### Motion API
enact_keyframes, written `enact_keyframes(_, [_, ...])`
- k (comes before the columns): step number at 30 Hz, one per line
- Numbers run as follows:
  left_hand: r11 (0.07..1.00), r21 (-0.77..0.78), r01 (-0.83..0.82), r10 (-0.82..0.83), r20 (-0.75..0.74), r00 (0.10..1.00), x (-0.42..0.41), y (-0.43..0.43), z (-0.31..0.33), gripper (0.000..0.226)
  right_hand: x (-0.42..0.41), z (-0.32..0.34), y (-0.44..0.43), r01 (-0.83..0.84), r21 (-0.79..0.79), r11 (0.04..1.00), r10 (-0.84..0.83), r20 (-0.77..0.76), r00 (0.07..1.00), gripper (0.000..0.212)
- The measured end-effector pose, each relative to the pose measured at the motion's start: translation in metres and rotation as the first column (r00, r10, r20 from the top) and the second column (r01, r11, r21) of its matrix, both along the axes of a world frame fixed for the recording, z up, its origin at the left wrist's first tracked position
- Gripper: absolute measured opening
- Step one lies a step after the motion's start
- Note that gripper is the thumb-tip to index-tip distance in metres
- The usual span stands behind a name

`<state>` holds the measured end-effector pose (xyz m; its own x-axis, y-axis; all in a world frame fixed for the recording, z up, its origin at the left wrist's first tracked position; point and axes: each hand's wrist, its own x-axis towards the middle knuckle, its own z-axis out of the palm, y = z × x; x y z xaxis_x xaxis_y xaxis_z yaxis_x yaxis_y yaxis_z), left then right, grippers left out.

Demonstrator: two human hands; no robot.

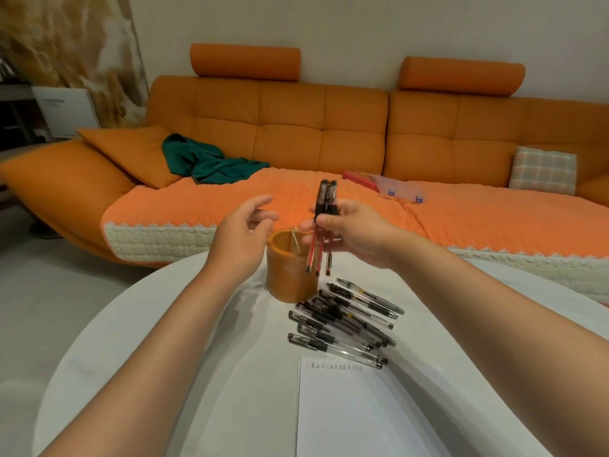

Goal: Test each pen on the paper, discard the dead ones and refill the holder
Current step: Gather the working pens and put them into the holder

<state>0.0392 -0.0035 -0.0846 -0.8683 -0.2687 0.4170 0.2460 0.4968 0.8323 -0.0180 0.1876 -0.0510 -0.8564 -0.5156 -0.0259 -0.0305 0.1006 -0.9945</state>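
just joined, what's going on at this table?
A person's right hand grips three red pens, tips down, by the orange holder. The left hand hovers open near its rim. A pile of black pens lies on the table between the holder and the paper, which has a row of test marks.

Bare left hand (239,235) and bare right hand (359,232) on bare, rounded forearms.

A: Is anything reading clearly here?
B: Nothing is coming through for certain. A row of small handwritten marks (336,367) is running along the top edge of the paper (356,410) (red and black ink), too small to read.
A: And the white box (66,110)?
B: Its grey print line is blurring out, as are the blue labels (392,192) on the clear case (403,188).
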Motion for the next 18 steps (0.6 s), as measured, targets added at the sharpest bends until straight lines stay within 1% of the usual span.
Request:
enact_keyframes(3, [0.984, -0.173, -0.043, 0.054, 0.057, 0.997, -0.013, -0.004, -0.007, 0.035, -0.016, 0.012, -0.009, 0.156, -0.105, 0.982, -0.160, -0.031, 0.987, 0.024])
enact_keyframes(5, [0.970, -0.242, -0.030, 0.061, 0.120, 0.991, -0.019, -0.004, -0.016, 0.036, -0.024, 0.011, -0.015, 0.226, -0.132, 0.965, -0.234, -0.051, 0.971, 0.024])
enact_keyframes(9, [0.942, -0.333, 0.054, 0.025, 0.228, 0.973, -0.024, 0.001, -0.030, 0.042, -0.040, 0.000, -0.028, 0.342, -0.165, 0.925, -0.357, -0.070, 0.931, 0.025])
enact_keyframes(12, [0.938, -0.335, 0.087, 0.003, 0.260, 0.966, -0.026, 0.004, -0.034, 0.044, -0.049, -0.013, -0.033, 0.397, -0.176, 0.901, -0.415, -0.084, 0.906, 0.019])
enact_keyframes(15, [0.941, -0.330, 0.077, 0.010, 0.254, 0.967, -0.026, 0.003, -0.037, 0.044, -0.049, -0.026, -0.037, 0.388, -0.100, 0.916, -0.397, -0.099, 0.913, 0.012])
enact_keyframes(18, [0.927, -0.369, 0.065, 0.026, 0.234, 0.972, -0.024, 0.003, -0.039, 0.046, -0.047, -0.036, -0.037, 0.380, 0.076, 0.922, -0.358, -0.205, 0.911, 0.013])
